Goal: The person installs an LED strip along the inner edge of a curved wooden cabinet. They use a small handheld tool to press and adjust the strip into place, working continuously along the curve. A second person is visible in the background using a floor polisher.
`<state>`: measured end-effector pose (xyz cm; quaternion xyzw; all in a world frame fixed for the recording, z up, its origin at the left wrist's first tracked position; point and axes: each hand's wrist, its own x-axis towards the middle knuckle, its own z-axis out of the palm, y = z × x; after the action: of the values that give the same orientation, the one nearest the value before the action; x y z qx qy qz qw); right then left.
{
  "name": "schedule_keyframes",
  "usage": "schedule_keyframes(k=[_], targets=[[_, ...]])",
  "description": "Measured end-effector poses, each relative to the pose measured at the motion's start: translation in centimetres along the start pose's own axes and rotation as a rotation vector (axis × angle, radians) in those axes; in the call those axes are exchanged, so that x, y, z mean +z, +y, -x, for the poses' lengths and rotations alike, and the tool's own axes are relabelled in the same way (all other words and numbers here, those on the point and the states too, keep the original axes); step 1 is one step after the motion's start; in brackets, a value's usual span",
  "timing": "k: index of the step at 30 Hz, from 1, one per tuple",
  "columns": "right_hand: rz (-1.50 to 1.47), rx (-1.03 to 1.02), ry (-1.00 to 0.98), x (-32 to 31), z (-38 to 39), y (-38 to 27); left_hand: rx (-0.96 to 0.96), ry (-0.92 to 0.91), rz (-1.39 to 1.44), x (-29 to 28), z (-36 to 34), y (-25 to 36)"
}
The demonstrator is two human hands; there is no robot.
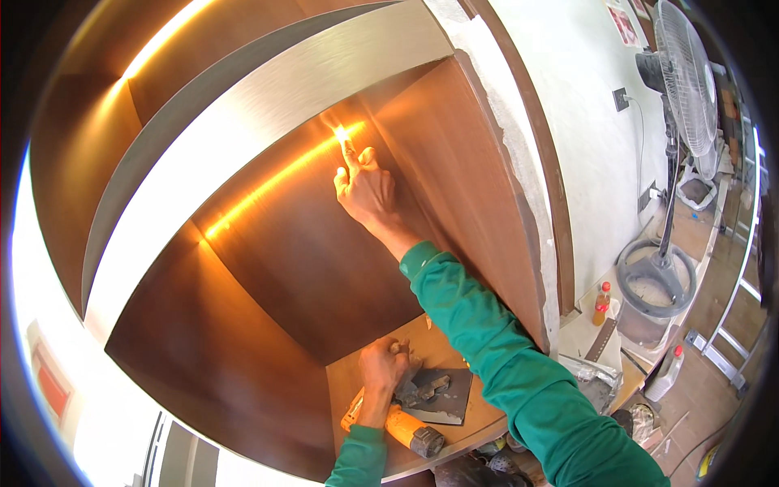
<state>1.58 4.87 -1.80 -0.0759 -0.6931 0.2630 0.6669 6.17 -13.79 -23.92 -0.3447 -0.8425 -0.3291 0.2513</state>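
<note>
My right hand (369, 191) reaches up inside a brown wood-toned niche. Its index finger stretches to the right end of a glowing light strip (272, 185), the fingertip washed out by glare. The other fingers are partly bent, and I see nothing held in them. Low in the niche, my left hand (381, 365) is closed; what it holds, if anything, is hidden. Beside it, a dark square board (454, 406) carries grey lumps of paste (426, 388). A yellow-orange power tool (410, 430) with a black end lies on the niche floor (345, 377), partly behind my left wrist.
A brushed metal band (284, 89) curves over the niche's top. To the right, a pedestal fan (686, 81) stands by a white wall (560, 97). Near its base are a drink bottle (601, 304), a white jug (665, 375) and a ladder (714, 357).
</note>
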Motion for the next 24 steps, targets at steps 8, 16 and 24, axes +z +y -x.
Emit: schedule_keyframes(k=[8,16,24], targets=[[-0.025,0.041,-0.048,-0.5,-0.6,0.1,-0.015,-0.036,-0.037,-0.2,-0.1,0.3],[-0.111,0.135,-0.022,0.2,-0.8,0.5,-0.021,-0.046,-0.015,-0.2,-0.1,0.1],[0.040,0.021,-0.039,-0.3,-1.1,0.2,-0.033,-0.068,0.011,-0.6,0.0,0.4]])
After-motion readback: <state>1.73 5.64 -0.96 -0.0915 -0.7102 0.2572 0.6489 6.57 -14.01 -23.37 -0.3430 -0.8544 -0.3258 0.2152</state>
